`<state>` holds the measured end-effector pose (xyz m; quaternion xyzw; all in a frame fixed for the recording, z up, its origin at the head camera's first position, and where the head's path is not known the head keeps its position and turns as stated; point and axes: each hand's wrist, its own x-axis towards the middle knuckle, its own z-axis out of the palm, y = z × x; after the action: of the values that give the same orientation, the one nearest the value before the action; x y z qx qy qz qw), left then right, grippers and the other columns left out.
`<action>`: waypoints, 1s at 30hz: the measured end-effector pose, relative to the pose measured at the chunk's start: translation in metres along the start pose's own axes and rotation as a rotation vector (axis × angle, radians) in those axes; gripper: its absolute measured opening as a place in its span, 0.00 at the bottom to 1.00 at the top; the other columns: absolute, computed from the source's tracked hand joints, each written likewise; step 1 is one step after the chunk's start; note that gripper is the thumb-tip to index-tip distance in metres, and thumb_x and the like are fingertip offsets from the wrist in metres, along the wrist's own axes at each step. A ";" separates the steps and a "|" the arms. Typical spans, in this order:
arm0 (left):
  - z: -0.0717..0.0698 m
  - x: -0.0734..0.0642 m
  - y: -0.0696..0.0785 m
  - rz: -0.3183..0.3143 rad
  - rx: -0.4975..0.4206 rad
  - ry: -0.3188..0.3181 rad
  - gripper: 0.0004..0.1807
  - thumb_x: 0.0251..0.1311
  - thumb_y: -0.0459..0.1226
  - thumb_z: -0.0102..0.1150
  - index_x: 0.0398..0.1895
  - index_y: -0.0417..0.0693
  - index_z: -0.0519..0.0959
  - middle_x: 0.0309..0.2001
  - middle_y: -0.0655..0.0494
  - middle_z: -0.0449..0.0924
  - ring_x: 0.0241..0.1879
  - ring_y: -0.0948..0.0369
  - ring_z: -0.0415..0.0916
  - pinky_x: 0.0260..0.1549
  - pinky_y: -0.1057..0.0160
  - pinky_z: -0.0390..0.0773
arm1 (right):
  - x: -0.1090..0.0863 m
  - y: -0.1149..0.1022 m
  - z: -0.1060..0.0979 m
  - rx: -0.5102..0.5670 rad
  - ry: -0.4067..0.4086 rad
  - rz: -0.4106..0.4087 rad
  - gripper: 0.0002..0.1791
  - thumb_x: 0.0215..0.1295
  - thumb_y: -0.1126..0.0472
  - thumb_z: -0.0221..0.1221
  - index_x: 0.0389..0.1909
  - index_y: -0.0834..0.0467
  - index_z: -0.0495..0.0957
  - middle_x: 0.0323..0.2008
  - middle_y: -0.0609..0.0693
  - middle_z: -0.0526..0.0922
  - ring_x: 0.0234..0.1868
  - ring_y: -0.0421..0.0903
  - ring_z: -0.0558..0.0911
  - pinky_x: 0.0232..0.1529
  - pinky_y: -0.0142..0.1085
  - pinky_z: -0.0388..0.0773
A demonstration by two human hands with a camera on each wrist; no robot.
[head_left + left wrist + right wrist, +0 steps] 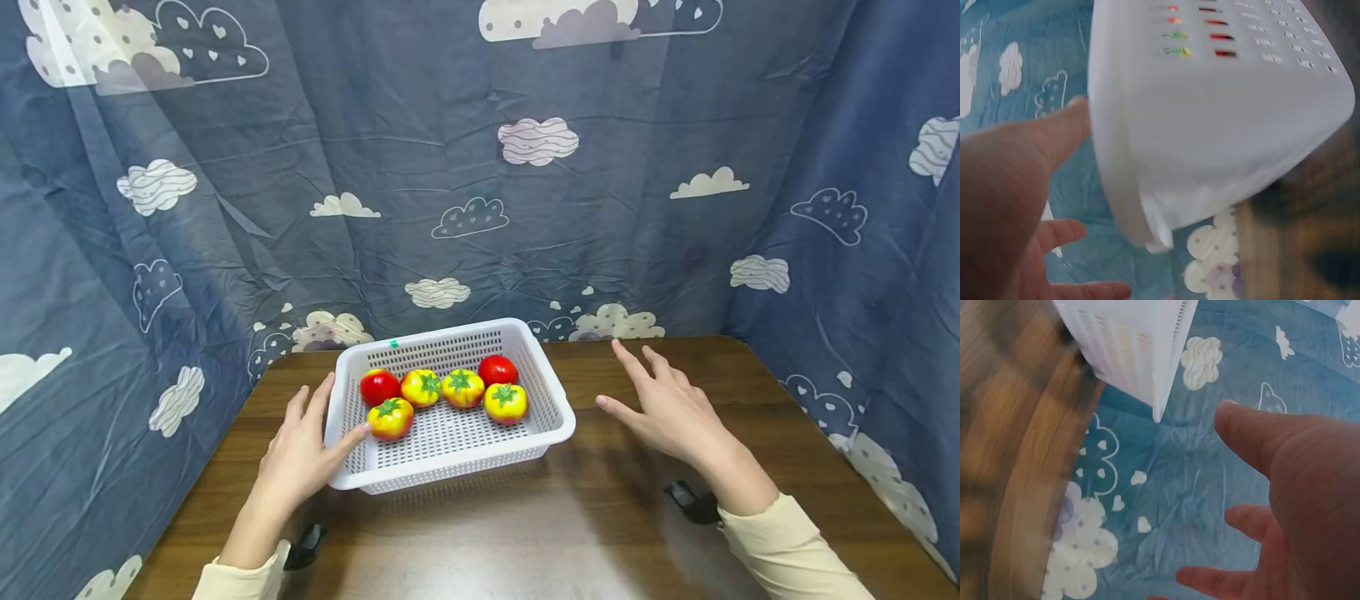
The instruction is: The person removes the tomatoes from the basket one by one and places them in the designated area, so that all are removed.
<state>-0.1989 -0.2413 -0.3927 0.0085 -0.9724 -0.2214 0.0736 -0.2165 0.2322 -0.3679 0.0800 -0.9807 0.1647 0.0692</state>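
Observation:
A white plastic basket (457,454) with slotted walls stands on the brown table, turned slightly askew. Several shiny red and yellow tomatoes with green star-shaped tops lie inside, among them a red one (498,369) at the right back and a yellow-red one (391,418) at the left front. My left hand (296,458) is at the basket's left end, fingers spread along the outside and thumb over the rim; whether it touches is unclear. To the right of the basket, my right hand (675,412) hovers apart from it with fingers spread, holding nothing.
A blue curtain (600,208) with cloud prints hangs behind the table and along both sides. The wooden tabletop (480,533) extends in front of the basket and to its right. Black straps (692,502) sit at both wrists.

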 end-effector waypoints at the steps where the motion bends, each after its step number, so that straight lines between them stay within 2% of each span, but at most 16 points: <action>1: 0.000 0.001 -0.003 -0.001 -0.014 -0.006 0.57 0.65 0.65 0.65 0.89 0.56 0.49 0.83 0.27 0.50 0.73 0.22 0.64 0.63 0.17 0.68 | 0.001 -0.002 0.000 0.004 0.001 -0.006 0.50 0.75 0.31 0.58 0.88 0.47 0.50 0.79 0.77 0.58 0.70 0.84 0.68 0.61 0.80 0.68; 4: 0.003 0.002 -0.012 0.007 -0.041 -0.021 0.60 0.62 0.66 0.67 0.88 0.53 0.49 0.82 0.28 0.54 0.75 0.26 0.63 0.65 0.18 0.67 | 0.005 -0.006 0.001 0.016 0.010 -0.029 0.49 0.74 0.34 0.61 0.87 0.49 0.54 0.76 0.76 0.65 0.68 0.82 0.72 0.59 0.77 0.72; 5: 0.003 0.002 -0.015 0.013 -0.049 -0.025 0.61 0.62 0.66 0.68 0.88 0.52 0.49 0.81 0.28 0.56 0.74 0.28 0.66 0.65 0.20 0.69 | 0.006 -0.007 0.001 0.021 0.011 -0.036 0.48 0.74 0.35 0.61 0.86 0.49 0.55 0.75 0.76 0.67 0.67 0.81 0.74 0.58 0.76 0.74; 9: 0.006 0.001 -0.026 0.058 -0.119 -0.027 0.61 0.59 0.63 0.73 0.87 0.47 0.52 0.77 0.27 0.63 0.63 0.33 0.80 0.63 0.27 0.77 | 0.010 -0.012 0.003 0.048 0.007 -0.058 0.46 0.73 0.37 0.63 0.85 0.51 0.59 0.71 0.75 0.72 0.64 0.77 0.78 0.54 0.73 0.78; 12: 0.009 0.000 -0.033 0.096 -0.183 -0.025 0.61 0.58 0.59 0.77 0.86 0.46 0.53 0.76 0.29 0.65 0.55 0.38 0.87 0.62 0.31 0.79 | 0.014 -0.015 0.005 0.062 -0.008 -0.065 0.46 0.72 0.36 0.64 0.84 0.51 0.61 0.69 0.74 0.74 0.63 0.75 0.79 0.51 0.72 0.80; 16: 0.013 -0.001 -0.039 0.135 -0.250 -0.028 0.61 0.56 0.56 0.80 0.86 0.48 0.53 0.74 0.32 0.69 0.51 0.43 0.89 0.58 0.34 0.82 | 0.018 -0.019 0.008 0.081 -0.028 -0.077 0.45 0.72 0.36 0.64 0.83 0.51 0.63 0.67 0.72 0.76 0.62 0.72 0.81 0.49 0.71 0.82; 19: 0.016 -0.002 -0.041 0.146 -0.285 -0.030 0.61 0.55 0.54 0.81 0.86 0.51 0.54 0.72 0.34 0.71 0.51 0.44 0.88 0.51 0.41 0.86 | 0.020 -0.023 0.009 0.094 -0.036 -0.082 0.43 0.73 0.37 0.63 0.82 0.52 0.64 0.67 0.71 0.77 0.62 0.71 0.81 0.50 0.70 0.82; 25: 0.021 -0.001 -0.044 0.159 -0.339 -0.010 0.58 0.55 0.51 0.82 0.84 0.49 0.58 0.80 0.36 0.60 0.55 0.42 0.85 0.38 0.65 0.86 | 0.025 -0.025 0.008 0.109 -0.042 -0.072 0.41 0.74 0.38 0.63 0.81 0.51 0.65 0.68 0.69 0.77 0.63 0.70 0.81 0.51 0.70 0.82; 27: 0.024 0.000 -0.045 0.164 -0.375 -0.002 0.55 0.56 0.49 0.82 0.82 0.47 0.61 0.83 0.37 0.56 0.56 0.42 0.84 0.38 0.69 0.86 | 0.026 -0.025 0.008 0.114 -0.046 -0.069 0.41 0.74 0.38 0.63 0.81 0.51 0.65 0.68 0.69 0.77 0.64 0.70 0.81 0.52 0.71 0.81; 30: 0.028 0.000 -0.047 0.171 -0.438 0.007 0.50 0.56 0.45 0.83 0.79 0.45 0.64 0.85 0.40 0.53 0.56 0.43 0.84 0.39 0.70 0.86 | 0.028 -0.026 0.008 0.117 -0.057 -0.065 0.42 0.74 0.37 0.62 0.82 0.51 0.64 0.69 0.68 0.76 0.65 0.70 0.80 0.52 0.71 0.81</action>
<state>-0.2043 -0.2713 -0.4381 -0.0893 -0.8982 -0.4198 0.0953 -0.2398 0.2017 -0.3629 0.1204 -0.9679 0.2168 0.0418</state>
